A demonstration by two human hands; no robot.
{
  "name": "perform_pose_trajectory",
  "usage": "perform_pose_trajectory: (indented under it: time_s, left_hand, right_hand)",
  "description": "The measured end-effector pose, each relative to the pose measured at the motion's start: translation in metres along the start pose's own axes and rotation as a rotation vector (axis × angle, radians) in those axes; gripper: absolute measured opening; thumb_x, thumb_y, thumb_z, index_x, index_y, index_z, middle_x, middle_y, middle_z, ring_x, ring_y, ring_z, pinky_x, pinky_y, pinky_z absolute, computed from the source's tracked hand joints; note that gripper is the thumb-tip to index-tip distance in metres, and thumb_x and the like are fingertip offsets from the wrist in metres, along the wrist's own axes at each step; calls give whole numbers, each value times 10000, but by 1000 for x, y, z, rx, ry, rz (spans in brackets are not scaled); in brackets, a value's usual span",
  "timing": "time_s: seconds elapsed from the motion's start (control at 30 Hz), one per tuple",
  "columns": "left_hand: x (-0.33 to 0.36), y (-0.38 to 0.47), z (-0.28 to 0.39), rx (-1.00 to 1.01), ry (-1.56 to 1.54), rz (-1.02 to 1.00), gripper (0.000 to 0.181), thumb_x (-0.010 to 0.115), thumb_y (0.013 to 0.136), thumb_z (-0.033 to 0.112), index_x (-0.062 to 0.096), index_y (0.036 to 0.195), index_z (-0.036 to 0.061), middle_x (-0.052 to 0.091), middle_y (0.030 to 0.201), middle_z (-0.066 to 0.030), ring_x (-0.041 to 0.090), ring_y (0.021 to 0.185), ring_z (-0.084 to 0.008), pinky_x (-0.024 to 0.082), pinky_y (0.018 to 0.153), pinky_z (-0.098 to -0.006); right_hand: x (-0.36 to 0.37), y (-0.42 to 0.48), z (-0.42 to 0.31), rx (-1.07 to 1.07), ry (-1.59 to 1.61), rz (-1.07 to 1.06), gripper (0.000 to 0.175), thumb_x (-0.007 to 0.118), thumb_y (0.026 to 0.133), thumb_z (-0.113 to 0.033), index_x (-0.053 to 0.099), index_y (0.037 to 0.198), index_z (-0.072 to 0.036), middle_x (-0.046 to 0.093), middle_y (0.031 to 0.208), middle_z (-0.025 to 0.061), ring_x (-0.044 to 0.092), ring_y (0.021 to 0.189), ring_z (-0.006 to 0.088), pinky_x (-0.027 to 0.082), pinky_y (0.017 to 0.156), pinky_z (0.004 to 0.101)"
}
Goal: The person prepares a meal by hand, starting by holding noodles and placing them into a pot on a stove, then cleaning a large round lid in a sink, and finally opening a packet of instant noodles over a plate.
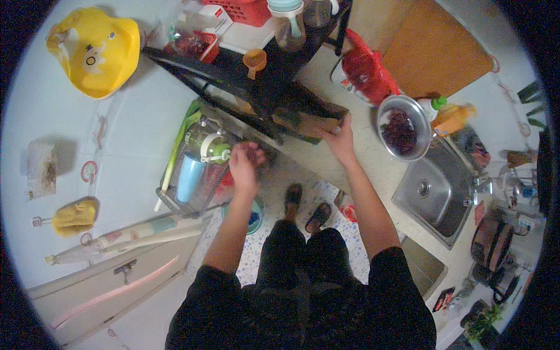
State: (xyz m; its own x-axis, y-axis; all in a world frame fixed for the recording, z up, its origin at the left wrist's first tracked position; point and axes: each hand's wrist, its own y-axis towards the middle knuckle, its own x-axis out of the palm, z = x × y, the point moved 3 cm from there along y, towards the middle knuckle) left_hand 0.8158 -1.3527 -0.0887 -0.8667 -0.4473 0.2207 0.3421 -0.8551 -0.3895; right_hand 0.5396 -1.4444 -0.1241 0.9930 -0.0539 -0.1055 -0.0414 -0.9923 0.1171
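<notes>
My right hand is raised over the edge of the pale countertop. Its thumb and fingers grip the near corner of a brown, dark-edged panel, whose far side merges into the black rack. My left hand is blurred, its fingers loosely apart, and I see nothing in it. Close beside it, a bottle with a green cap and white handle stands in a wheeled-cart-like basket. A light blue cup and a long green leek are in or against that basket.
On the black rack are an orange scoop, a lidded jug and red baskets. Right of me, a metal bowl of dark red pieces stands by the steel sink. A teal bucket is on the floor.
</notes>
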Motion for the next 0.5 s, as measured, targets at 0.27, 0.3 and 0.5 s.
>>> perform_pose_trajectory:
  time_s: [0.27, 0.3, 0.5]
  left_hand:
    - [-10, 166, 10, -68, -209, -86, 450, 402, 1011, 410, 441, 1370, 142, 502, 1348, -60, 539, 1103, -232, 486, 882, -396]
    - [-7, 179, 10, -72, -213, -97, 483, 388, 1008, 442, 436, 1382, 140, 493, 1369, -57, 532, 1124, -245, 468, 917, -413]
    - [13, 182, 19, -145, -383, -129, 625, 276, 1009, 538, 412, 1429, 97, 443, 1465, -61, 438, 1296, -319, 315, 1115, -451]
  right_hand:
    - [80, 30, -5, 38, 17, -126, 735, 824, 751, -93, 359, 1318, -39, 536, 1233, 93, 540, 1108, 213, 529, 882, 346]
    - [86, 33, 14, 96, 130, -134, 777, 828, 745, -93, 343, 1350, -43, 531, 1242, 93, 533, 1123, 215, 523, 899, 355]
    - [112, 45, 59, 39, 25, -137, 902, 773, 766, -12, 243, 1495, -69, 417, 1431, 102, 424, 1308, 226, 463, 1028, 407]
